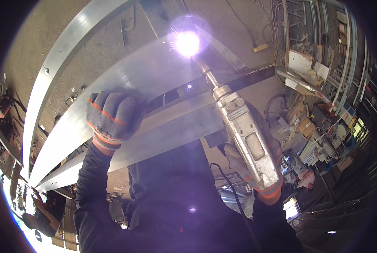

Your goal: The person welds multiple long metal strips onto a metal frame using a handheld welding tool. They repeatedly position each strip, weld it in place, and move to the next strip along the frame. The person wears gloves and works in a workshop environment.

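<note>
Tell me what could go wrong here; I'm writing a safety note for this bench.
1. The bright arc at the tool's tip throws sparks; the left hand grips the metal panel not far from it and could get burned.
2. The cable hangs beside the body and might snag.
3. The right hand alone holds the heavy tool, so the tip may wander off the seam.

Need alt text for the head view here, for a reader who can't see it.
A person's gloved right hand holds a grey metal welding torch whose tip throws a bright white flare onto a long silver metal beam. The gloved left hand grips the beam's near edge. Cluttered workshop floor lies to the right.
</note>
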`<state>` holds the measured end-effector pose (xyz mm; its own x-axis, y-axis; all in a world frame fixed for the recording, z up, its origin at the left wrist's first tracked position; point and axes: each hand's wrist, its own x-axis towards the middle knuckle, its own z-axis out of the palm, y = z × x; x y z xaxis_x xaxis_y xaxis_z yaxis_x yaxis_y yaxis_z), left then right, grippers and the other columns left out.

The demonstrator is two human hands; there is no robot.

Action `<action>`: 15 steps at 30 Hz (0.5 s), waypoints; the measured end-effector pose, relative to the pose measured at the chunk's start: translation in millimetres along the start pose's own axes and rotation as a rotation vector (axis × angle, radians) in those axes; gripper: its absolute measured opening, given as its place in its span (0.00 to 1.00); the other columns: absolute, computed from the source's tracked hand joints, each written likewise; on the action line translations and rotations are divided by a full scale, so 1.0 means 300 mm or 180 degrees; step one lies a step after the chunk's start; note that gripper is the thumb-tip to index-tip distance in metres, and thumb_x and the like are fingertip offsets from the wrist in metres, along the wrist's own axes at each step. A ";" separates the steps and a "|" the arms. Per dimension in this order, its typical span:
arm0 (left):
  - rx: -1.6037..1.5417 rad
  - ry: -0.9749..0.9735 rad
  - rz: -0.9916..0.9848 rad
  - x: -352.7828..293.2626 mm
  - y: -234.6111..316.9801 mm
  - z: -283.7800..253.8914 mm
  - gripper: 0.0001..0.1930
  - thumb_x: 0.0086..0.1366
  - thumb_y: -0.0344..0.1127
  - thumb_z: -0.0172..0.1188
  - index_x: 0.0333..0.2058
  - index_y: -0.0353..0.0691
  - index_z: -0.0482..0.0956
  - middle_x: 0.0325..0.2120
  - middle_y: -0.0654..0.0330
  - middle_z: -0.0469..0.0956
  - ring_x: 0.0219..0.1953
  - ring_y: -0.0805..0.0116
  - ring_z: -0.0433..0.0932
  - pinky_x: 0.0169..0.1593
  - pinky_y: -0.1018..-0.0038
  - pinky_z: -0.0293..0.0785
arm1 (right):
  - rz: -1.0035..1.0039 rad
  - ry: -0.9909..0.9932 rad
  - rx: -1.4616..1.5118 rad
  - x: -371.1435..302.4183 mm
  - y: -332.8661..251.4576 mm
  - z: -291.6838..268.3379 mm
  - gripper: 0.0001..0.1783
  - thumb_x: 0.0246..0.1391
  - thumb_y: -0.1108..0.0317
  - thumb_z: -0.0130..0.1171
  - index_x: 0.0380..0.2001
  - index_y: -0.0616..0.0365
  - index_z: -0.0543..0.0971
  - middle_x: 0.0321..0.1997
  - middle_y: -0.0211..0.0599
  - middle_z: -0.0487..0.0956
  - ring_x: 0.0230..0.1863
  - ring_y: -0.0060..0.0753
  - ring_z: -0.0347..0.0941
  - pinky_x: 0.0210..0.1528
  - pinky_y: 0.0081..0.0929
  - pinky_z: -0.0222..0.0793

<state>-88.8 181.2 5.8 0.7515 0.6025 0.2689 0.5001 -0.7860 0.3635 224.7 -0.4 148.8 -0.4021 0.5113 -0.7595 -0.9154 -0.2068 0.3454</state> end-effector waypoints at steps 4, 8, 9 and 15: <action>-0.0011 0.0056 0.0006 -0.006 0.000 0.005 0.16 0.55 0.40 0.82 0.33 0.50 0.80 0.33 0.62 0.79 0.32 0.57 0.78 0.37 0.59 0.71 | 0.0002 0.0027 0.0079 -0.008 -0.004 -0.016 0.54 0.56 0.48 0.81 0.74 0.73 0.69 0.40 0.45 0.72 0.27 0.32 0.75 0.28 0.27 0.80; -0.0040 0.0049 0.0006 -0.011 0.000 0.006 0.16 0.54 0.39 0.81 0.33 0.50 0.80 0.33 0.61 0.79 0.31 0.57 0.77 0.36 0.59 0.70 | 0.0002 -0.0138 -0.0038 -0.005 -0.006 -0.026 0.53 0.56 0.50 0.80 0.74 0.73 0.69 0.40 0.46 0.72 0.28 0.34 0.75 0.28 0.28 0.81; -0.0046 0.0026 0.0003 -0.012 0.000 0.003 0.15 0.54 0.38 0.81 0.33 0.50 0.80 0.33 0.61 0.78 0.32 0.57 0.77 0.36 0.59 0.70 | -0.0072 -0.0107 -0.0109 -0.008 -0.001 -0.025 0.52 0.56 0.50 0.79 0.74 0.72 0.70 0.40 0.46 0.71 0.28 0.34 0.75 0.28 0.28 0.81; 0.0020 0.0025 -0.0017 -0.005 0.005 0.002 0.15 0.54 0.38 0.81 0.32 0.51 0.80 0.30 0.63 0.76 0.29 0.59 0.76 0.35 0.60 0.69 | -0.0614 0.0225 -0.0321 -0.022 0.031 -0.022 0.50 0.53 0.53 0.79 0.71 0.73 0.72 0.41 0.46 0.71 0.30 0.35 0.75 0.26 0.26 0.79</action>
<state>-89.0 179.1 5.3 0.7453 0.6078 0.2739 0.5070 -0.7835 0.3592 218.8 -11.2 153.5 -0.2164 0.4904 -0.8442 -0.9713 -0.1951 0.1357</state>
